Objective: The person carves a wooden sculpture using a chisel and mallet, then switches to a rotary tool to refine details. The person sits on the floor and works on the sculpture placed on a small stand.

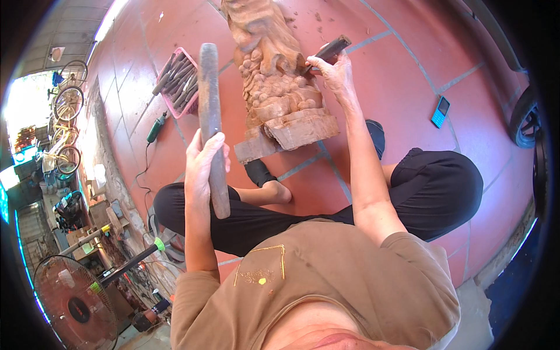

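Note:
My left hand (201, 163) is closed around the lower part of a long wooden stick (209, 93), worn and greyish brown, raised upright in front of my left knee. My right hand (338, 77) grips a carving chisel (335, 48) with a dark handle; its working end points at the right side of a carved wooden sculpture (274, 87). Much of the blade is hidden by my fingers. Rounded bumps and flowing folds cover the brown sculpture, and its rough, blocky base lies nearest me, between my legs.
Left of the sculpture stands a pink basket (190, 109) full of dark-handled tools. A green power tool (156, 128) with a cord lies on the red tiles. To the right are a blue phone (440, 112) and a wheel (525, 118). A fan (76, 303) and bicycles (69, 104) line the left.

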### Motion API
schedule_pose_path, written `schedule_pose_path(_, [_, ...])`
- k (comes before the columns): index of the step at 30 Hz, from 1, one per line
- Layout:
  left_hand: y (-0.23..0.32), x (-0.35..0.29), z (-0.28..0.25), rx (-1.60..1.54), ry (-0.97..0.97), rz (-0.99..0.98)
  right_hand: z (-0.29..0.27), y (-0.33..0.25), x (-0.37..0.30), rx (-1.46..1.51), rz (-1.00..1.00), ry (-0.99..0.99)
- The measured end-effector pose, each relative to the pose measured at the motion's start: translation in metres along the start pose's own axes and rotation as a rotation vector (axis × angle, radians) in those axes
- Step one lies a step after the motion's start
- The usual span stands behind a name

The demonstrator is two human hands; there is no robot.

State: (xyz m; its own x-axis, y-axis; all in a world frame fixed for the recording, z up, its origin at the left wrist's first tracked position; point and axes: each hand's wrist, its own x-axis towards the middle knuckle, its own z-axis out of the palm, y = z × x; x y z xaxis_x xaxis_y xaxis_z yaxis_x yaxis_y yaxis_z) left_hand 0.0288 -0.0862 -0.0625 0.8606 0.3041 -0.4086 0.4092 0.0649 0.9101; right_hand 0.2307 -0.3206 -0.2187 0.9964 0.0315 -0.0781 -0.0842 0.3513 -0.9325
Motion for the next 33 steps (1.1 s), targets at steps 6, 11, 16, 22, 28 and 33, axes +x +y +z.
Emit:
schedule_pose_path(6, [-0.009,-0.005,0.003,0.004,-0.091,-0.047,-0.066,0.009,0.002,-0.474,-0.038,0.144])
schedule_pose_path(11, [-0.009,-0.004,0.003,0.059,-0.093,-0.035,-0.037,-0.016,-0.002,0.133,-0.011,0.09])
schedule_pose_path(16, [-0.009,-0.003,0.01,0.058,-0.09,-0.037,0.005,0.008,-0.013,0.317,-0.007,0.0])
schedule_pose_path(22, [-0.013,-0.002,0.007,0.073,-0.106,-0.06,-0.028,0.01,0.005,-0.388,-0.064,0.115])
schedule_pose_path(28, [-0.018,-0.001,0.009,0.109,-0.096,-0.107,-0.064,0.009,0.015,0.146,-0.08,0.205])
schedule_pose_path(33, [-0.025,0.002,0.015,0.155,-0.131,-0.113,-0.048,0.011,0.007,0.521,0.021,0.122])
